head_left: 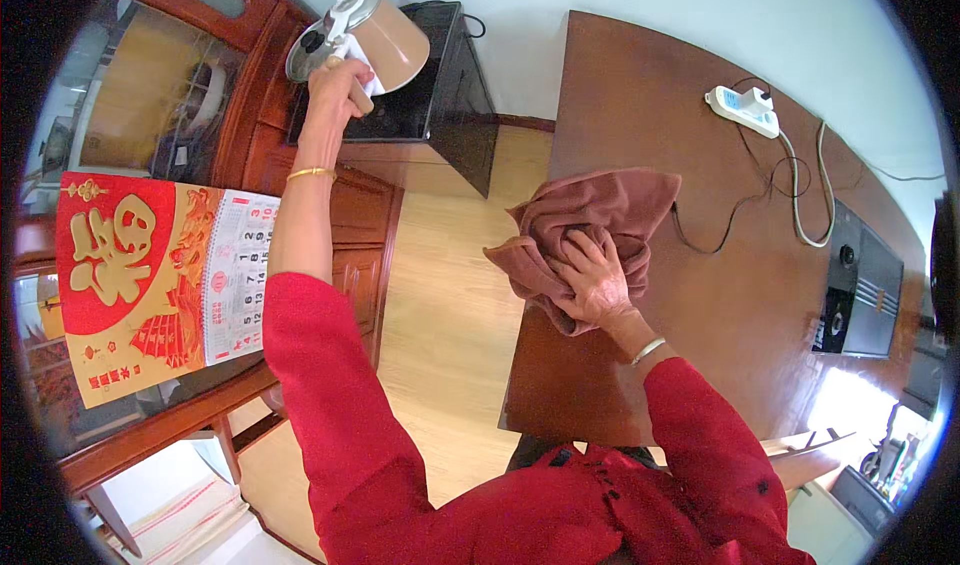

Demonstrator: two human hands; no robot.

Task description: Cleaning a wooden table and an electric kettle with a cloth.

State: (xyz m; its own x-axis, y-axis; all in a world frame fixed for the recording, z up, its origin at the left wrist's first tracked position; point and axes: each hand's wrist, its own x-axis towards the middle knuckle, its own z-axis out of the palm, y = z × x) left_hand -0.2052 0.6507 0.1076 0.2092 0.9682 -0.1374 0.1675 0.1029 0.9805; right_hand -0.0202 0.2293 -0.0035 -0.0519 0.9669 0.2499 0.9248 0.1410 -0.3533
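Observation:
At the upper left, my left hand [338,87] is wrapped round the pale handle of a tan electric pot [392,45]. The pot has a see-through lid with a dark knob, and it is over a black cabinet; I cannot tell if it rests there. On the brown wooden table, my right hand [597,280] presses into a bunched brown towel [620,205], its fingers sunk among the folds. Part of the towel hangs at the table's left edge.
A white power strip [742,112] with a plug and cords lies at the table's far side. A black stove-like appliance [860,285] stands to the right. Left are a wooden cabinet [360,205] and a red hanging calendar [130,255]. Pale wood floor [450,295] runs between.

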